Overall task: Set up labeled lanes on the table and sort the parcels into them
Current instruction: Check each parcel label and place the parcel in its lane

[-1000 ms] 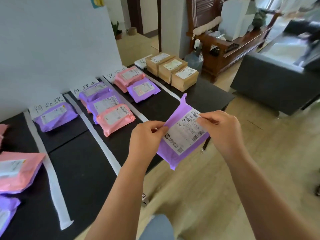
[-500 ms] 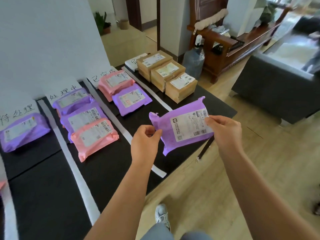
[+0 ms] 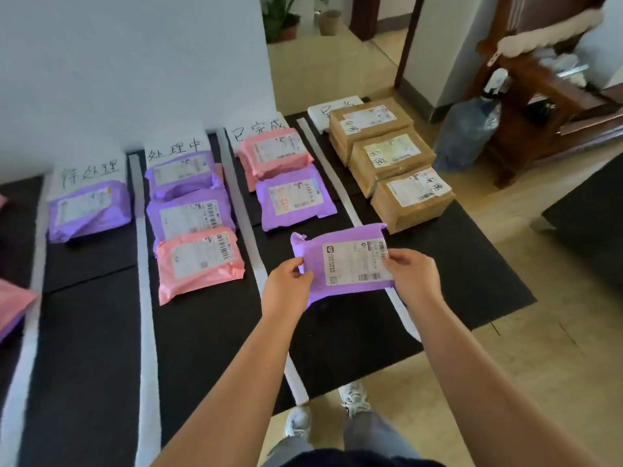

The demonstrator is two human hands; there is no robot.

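Lane layout: complete as far as can be seen. White tape strips (image 3: 145, 298) divide the black desk (image 3: 337, 348) into lanes, each headed by a handwritten paper label: first label (image 3: 91, 170), second label (image 3: 173, 151), third label (image 3: 258, 129) and a fourth label (image 3: 328, 111) partly hidden behind boxes. Sorting: well advanced, not finished. The first lane holds a lone purple parcel (image 3: 89, 210). The second lane holds a rear purple parcel (image 3: 182, 173), a middle purple parcel (image 3: 190, 215) and a front pink parcel (image 3: 200, 261), overlapping in a row. The third lane holds a rear pink parcel (image 3: 274, 155) and a purple parcel (image 3: 295, 198) just in front of it. The fourth lane holds three cardboard boxes (image 3: 392, 156) in a touching row. Item in hand: a purple mailer (image 3: 340, 264), label side up, over the near part of the third lane, its right end crossing the tape strip toward the fourth lane; whether it touches the desk cannot be told. The left hand (image 3: 286, 281) pinches its left edge, fingers curled under and thumb on top; the right hand (image 3: 413, 278) pinches the right edge at the shipping label likewise. Outstanding: the mailer is not yet released; by position the third lane looks the likely destination. At the far left edge a pink parcel at the frame edge (image 3: 13, 308) lies partly out of view, apparently awaiting sorting; the count of such items cannot be determined
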